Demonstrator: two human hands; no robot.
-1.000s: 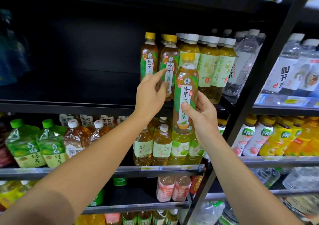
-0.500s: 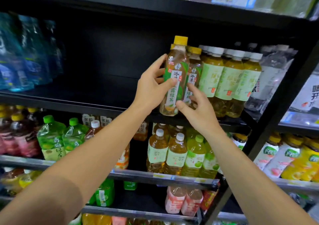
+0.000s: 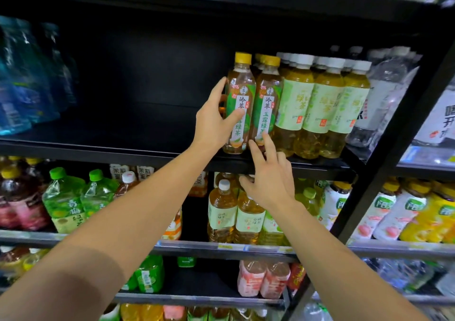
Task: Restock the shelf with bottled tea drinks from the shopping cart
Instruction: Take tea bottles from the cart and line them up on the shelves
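While the bottle is being seated on the shelf, the parts of the scene are reading as follows.

Left hand (image 3: 213, 121): gripping the yellow-capped green tea bottle (image 3: 238, 104) around its middle, thumb lying across the label and fingers reaching behind; the grip is holding the bottle upright and, judging by the pose, is steadying it as its base is settling on the shelf board.

Yellow-capped green tea bottle: standing at the front edge of the black shelf (image 3: 103, 146), at the left end of its row, touching the matching bottle (image 3: 267, 104) to its right; the label is facing outward, presumably so that shoppers can read it.

Right hand (image 3: 269, 180): holding nothing, fingers spread and nearly straight; an index fingertip is lying at the foot of the matching bottle, likely nudging the pair into line with the row.

White-capped green tea bottles (image 3: 325, 106): standing packed just beside the yellow-capped pair, forming the block that the new bottle is extending leftward.

Open shelf space: lying dark to the left of the held bottle, so more bottles are likely to be going there.

Blue-wrapped water packs (image 3: 27, 79): sitting at the far left of the same shelf, well apart from the tea.

Lower shelves (image 3: 197, 247): carrying other bottled drinks, partly hidden by both forearms.

Shopping cart: not showing in this view.
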